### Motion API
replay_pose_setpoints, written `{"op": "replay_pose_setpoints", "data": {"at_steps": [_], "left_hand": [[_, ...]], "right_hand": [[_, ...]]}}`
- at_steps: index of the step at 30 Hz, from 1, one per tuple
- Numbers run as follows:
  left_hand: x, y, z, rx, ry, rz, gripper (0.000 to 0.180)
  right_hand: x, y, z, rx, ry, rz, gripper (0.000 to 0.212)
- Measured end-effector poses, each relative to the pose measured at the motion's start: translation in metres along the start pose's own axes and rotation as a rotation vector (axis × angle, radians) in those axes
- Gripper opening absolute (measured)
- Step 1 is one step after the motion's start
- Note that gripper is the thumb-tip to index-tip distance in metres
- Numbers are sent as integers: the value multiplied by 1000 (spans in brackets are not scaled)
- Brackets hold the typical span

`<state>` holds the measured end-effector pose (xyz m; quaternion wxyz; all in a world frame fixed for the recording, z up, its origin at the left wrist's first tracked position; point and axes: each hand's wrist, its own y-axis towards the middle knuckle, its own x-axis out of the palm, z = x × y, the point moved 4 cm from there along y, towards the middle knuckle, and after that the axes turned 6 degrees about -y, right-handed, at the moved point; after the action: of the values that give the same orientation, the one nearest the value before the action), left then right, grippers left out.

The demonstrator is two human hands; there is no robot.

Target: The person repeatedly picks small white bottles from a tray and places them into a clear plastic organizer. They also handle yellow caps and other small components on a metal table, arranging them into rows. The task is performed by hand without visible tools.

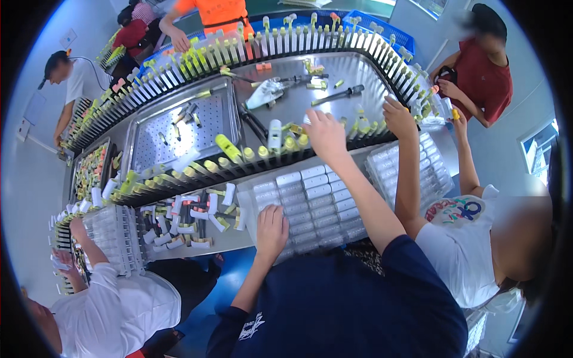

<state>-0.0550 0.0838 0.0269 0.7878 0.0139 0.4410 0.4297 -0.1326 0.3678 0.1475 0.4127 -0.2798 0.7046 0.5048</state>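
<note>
head view: the person's left hand point(271, 231) lies palm down on the left part of the clear tray point(247, 209), fingers bent a little; whether they grasp it, one cannot tell. the tray sits directly before the person, its rows of cells facing up, with whiter cells near the middle of the upper rows. the right hand point(326, 138) reaches over the near side of the rack point(209, 178), fingers curled; a small white piece point(307, 119) shows at the fingertips, but the grip cannot be made out. just left of that hand, a white tube point(274, 136) stands upright by the rack, and a yellow-green tube point(227, 147) leans farther left. beyond the rack, dark-handled rods point(340, 95) lie in a steel pan point(369, 74), beside a perforated tray point(156, 149). left of the clear tray is a pile of white-ended parts point(191, 218). to the right, a co-worker's hand point(400, 119) is raised near the rack, above a second tray point(382, 170).
</note>
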Motion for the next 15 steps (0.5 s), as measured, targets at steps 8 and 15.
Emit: {"op": "replay_pose_setpoints", "data": {"at_steps": [8,15], "left_hand": [[65,75,22,147,-7,-214,40],[77,104,-49,37,203,-41,36]], "right_hand": [[-19,-32,-56,-354,211,131,54],[-47,-204,10,-42,298,-235,33]]}}
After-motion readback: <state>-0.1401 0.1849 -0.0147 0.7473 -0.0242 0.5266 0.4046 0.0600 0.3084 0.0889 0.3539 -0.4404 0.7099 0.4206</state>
